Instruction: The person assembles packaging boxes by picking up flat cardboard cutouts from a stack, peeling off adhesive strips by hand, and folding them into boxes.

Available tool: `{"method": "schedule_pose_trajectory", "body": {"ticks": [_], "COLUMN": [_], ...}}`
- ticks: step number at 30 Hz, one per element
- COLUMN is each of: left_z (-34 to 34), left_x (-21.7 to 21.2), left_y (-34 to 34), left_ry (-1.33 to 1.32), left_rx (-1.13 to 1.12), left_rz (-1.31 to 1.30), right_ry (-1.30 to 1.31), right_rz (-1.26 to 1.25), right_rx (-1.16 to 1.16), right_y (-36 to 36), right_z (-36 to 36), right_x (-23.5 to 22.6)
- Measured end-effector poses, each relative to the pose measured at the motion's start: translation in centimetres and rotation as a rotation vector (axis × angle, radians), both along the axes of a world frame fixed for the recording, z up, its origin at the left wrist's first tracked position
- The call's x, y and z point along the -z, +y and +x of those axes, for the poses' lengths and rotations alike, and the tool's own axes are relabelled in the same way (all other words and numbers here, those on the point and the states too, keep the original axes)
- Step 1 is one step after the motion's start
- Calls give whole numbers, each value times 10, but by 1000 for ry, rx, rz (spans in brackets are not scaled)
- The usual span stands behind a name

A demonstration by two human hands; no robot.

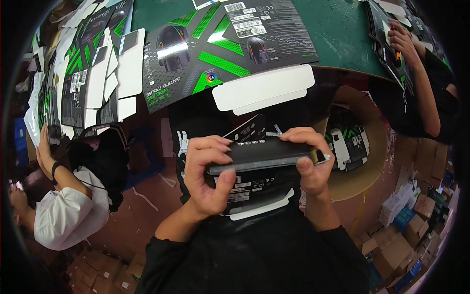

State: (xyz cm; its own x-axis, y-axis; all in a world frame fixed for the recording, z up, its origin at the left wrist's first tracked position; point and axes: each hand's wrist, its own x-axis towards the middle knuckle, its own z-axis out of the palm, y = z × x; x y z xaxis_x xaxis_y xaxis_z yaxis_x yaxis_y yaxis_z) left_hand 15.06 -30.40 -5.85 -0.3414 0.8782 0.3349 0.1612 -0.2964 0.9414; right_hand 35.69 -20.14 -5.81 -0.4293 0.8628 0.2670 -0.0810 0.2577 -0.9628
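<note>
Green table (338, 29) with a flat printed carton (220, 49); below its edge, left hand (208, 176) and right hand (308, 164) pinch a black box (262, 154) by its ends

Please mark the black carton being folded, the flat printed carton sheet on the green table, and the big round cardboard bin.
black carton (264, 153), head view, on its top panel between both hands.
flat carton sheet (220, 49), head view, on its printed middle.
round cardboard bin (377, 142), head view, on its inner wall.
</note>
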Motion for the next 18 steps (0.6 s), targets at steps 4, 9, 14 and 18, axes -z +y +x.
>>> {"method": "schedule_pose_trajectory", "body": {"ticks": [4, 9, 14, 18], "left_z": [8, -7, -10, -5], "left_x": [-9, -16, 3, 6], "left_y": [-5, -5, -6, -8], "left_ry": [-104, 41, -37, 10], "left_rx": [-78, -2, 90, 42], "left_rz": [-169, -289, -55, -4], "right_ry": [44, 85, 121, 146], "right_rz": [-129, -133, -220, -223], "right_rx": [49, 57, -32, -56], "right_y": [-10, -9, -3, -5], "right_z": [-5, -6, 1, 6], "right_x": [1, 1, 6, 5]}}
